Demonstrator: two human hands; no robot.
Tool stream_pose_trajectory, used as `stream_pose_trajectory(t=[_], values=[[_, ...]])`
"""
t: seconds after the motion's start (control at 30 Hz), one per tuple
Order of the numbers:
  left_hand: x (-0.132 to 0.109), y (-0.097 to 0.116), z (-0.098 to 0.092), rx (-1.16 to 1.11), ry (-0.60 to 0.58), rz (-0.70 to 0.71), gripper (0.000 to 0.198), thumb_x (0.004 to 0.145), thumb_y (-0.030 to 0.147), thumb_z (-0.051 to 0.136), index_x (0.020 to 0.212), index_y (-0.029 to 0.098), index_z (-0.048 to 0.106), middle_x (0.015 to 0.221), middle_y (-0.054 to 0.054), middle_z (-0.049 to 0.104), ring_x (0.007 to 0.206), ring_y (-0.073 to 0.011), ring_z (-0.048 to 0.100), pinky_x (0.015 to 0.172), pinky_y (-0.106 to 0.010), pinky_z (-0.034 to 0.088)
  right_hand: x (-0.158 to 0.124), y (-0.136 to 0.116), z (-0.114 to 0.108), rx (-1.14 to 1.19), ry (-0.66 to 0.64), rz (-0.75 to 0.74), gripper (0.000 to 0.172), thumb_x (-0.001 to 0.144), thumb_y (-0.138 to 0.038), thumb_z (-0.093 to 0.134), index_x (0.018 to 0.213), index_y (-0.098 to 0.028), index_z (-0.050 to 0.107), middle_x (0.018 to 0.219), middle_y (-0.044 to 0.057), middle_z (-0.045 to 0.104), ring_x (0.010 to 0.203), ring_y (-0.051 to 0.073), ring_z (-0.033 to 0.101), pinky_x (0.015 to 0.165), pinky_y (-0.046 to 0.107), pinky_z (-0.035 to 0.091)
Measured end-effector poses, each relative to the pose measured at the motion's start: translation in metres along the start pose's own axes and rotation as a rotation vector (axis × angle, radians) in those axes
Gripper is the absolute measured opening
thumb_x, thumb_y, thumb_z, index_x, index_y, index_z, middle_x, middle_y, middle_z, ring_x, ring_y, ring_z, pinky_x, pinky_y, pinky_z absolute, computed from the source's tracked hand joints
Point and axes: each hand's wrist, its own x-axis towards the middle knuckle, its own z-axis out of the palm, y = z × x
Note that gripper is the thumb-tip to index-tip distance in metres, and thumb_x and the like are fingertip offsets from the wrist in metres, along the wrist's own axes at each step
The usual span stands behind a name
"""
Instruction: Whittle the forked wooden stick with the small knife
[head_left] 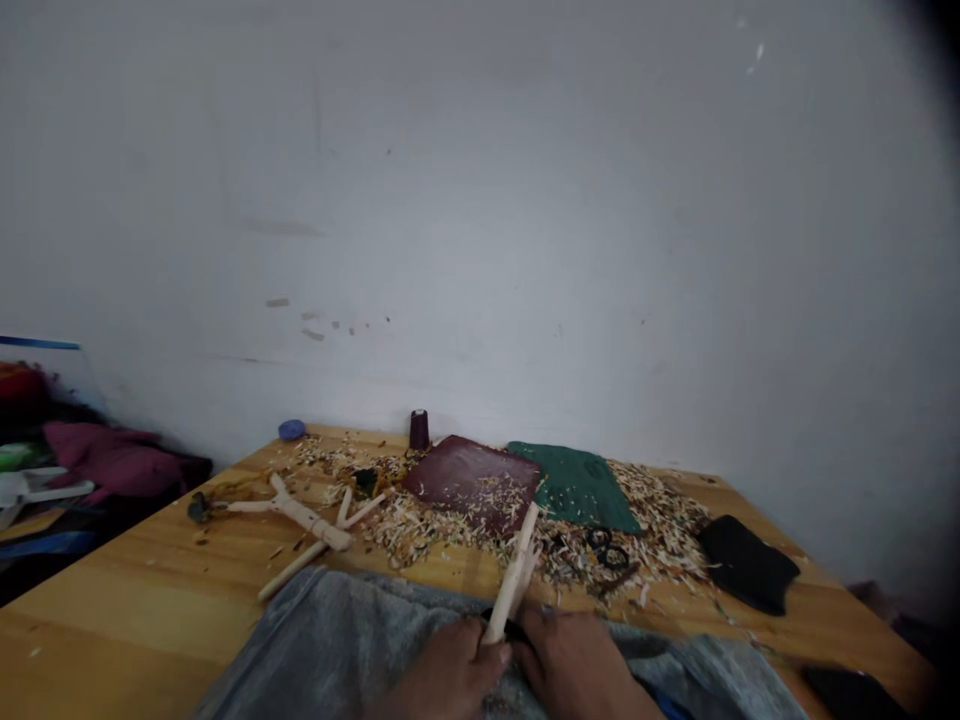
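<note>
At the near edge of the table, over a grey cloth (352, 640), my left hand (450, 665) is closed around the lower end of a peeled forked stick (514, 575). The stick points up and away from me, pale and bare of bark. My right hand (574, 660) is closed right beside it, against the stick's lower part. A dark edge shows between the two hands; what my right hand grips is mostly hidden. Another peeled, branching stick (307, 520) lies on the table to the left, near a hammer (262, 587).
Wood shavings (667, 515) cover much of the wooden table (112, 620). A maroon sheet (472, 475), green sheet (577, 485), scissors (607, 550) and thread spool (418, 430) lie toward the wall. A black piece (746, 565) is at right, a purple round item (292, 430) at far left.
</note>
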Motion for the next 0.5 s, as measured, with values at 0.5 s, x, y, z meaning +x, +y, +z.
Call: stream_pose_trajectory(t=[0.5], values=[[0.005, -0.018, -0.002, -0.090, -0.071, -0.032, 0.023, 0.082, 0.038, 0.043, 0.083, 0.020, 0.055, 0.063, 0.000, 0.057, 0.058, -0.0163, 0.057, 0.048, -0.023, 0.035, 0.007, 0.018, 0.004, -0.023, 0.047, 0.145, 0.032, 0.085, -0.028, 0.044, 0.114, -0.025, 0.058, 0.086, 0.007, 0.071, 0.076, 0.024, 0.066, 0.063, 0.027, 0.042]])
